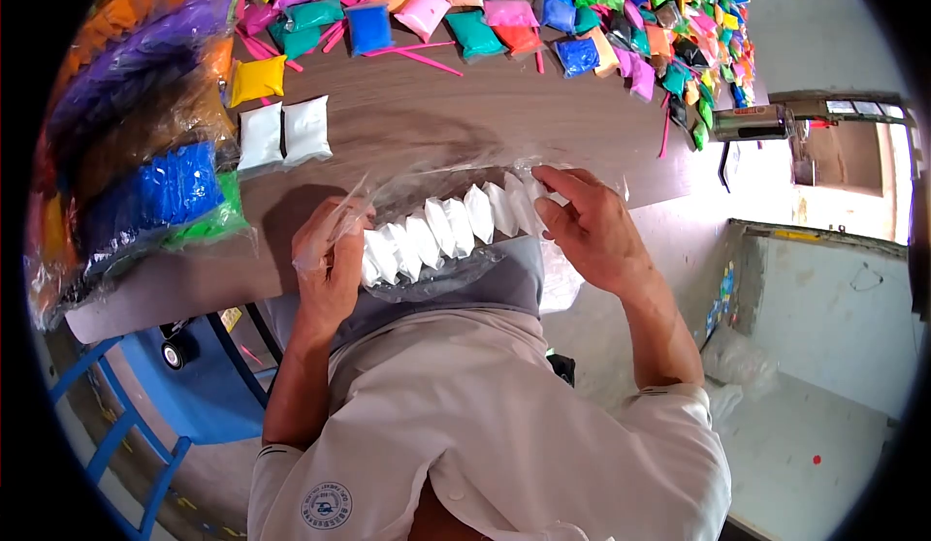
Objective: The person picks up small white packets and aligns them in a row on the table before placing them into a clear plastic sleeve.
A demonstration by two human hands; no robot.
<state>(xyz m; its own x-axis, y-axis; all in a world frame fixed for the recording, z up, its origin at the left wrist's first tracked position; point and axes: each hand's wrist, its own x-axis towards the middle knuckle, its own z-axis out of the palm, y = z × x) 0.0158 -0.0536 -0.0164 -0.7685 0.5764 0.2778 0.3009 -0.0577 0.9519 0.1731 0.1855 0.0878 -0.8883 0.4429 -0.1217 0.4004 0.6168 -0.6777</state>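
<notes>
A clear plastic bag [417, 284] holding a row of several small white packets [441, 228] stretches between my two hands at the table's near edge. My left hand [333, 250] is closed on the bag's left end, with loose film sticking up past the fingers. At the other end my right hand [592, 226] pinches the film between thumb and forefinger, beside the last white packets. Two more white packets [306, 131] lie side by side on the table, beyond my left hand.
Many colourful packets [582, 17] are heaped along the table's far side, with pink sticks [427, 59] among them. Stacked bags of purple, brown and blue packets [165, 197] stand at the left. A blue chair [208, 386] is below the table's left end.
</notes>
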